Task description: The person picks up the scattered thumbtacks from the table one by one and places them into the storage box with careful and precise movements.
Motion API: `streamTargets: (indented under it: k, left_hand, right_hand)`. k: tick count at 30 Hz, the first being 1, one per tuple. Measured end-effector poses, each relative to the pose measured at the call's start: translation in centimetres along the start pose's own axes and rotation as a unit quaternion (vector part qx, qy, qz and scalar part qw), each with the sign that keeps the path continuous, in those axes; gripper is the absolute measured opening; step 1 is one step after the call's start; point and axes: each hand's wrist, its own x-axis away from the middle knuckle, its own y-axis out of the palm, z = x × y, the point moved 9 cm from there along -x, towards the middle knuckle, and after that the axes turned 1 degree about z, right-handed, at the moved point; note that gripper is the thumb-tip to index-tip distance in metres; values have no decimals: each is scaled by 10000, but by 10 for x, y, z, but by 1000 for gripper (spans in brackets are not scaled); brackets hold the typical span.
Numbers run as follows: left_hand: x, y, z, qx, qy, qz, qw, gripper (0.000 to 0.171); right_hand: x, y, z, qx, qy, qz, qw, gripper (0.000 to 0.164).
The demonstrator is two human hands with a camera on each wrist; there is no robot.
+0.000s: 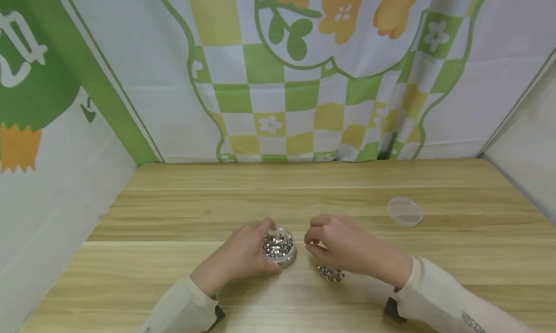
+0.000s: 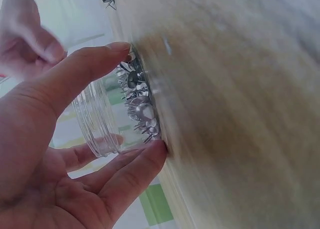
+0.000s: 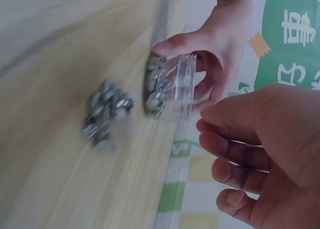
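A clear round jar (image 1: 284,259) stands upright on the table, partly filled with silvery thumbtacks (image 2: 142,109). My left hand (image 1: 249,251) grips its side, the thumb on one side and the fingers on the other. Just right of the jar, my right hand (image 1: 336,241) hovers above the table with curled fingers, thumb tip close to the index fingertip. Whether a tack sits between those tips cannot be made out. Under the right hand lies a small pile of thumbtacks (image 1: 331,274), seen blurred in the right wrist view beside the jar.
A clear round lid (image 1: 405,211) lies on the wooden table (image 1: 173,212), beyond the right hand and to its right. A checked green, yellow and white curtain (image 1: 269,96) hangs along the table's far edge. Printed cloth (image 1: 87,169) hangs at the left.
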Motion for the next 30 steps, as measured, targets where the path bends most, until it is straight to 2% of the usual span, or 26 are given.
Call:
streamTargets:
  k: [4, 8, 13, 19, 24, 30]
  left_hand:
    - [1, -1, 0, 9, -12, 50, 10000, 73]
    - [3, -3, 0, 27, -8, 94, 10000, 73]
    - [3, -3, -1, 18, 20, 117, 9999, 72]
    - [0, 0, 0, -9, 43, 117, 9999, 71]
    - [0, -1, 2, 5, 72, 123, 9999, 71]
    - [0, -1, 2, -13, 108, 126, 9999, 71]
  right_hand:
    - [20, -5, 5, -1, -5, -29, 10000, 7]
    - [31, -2, 7, 44, -26, -177, 9998, 10]
    - [36, 9, 6, 80, 82, -558, 9984, 7]
    - [42, 17, 5, 71, 182, -785, 9967, 12]
    - [46, 23, 7, 67, 243, -893, 9957, 15]
    - [43, 23, 6, 183, 177, -834, 9962, 20]
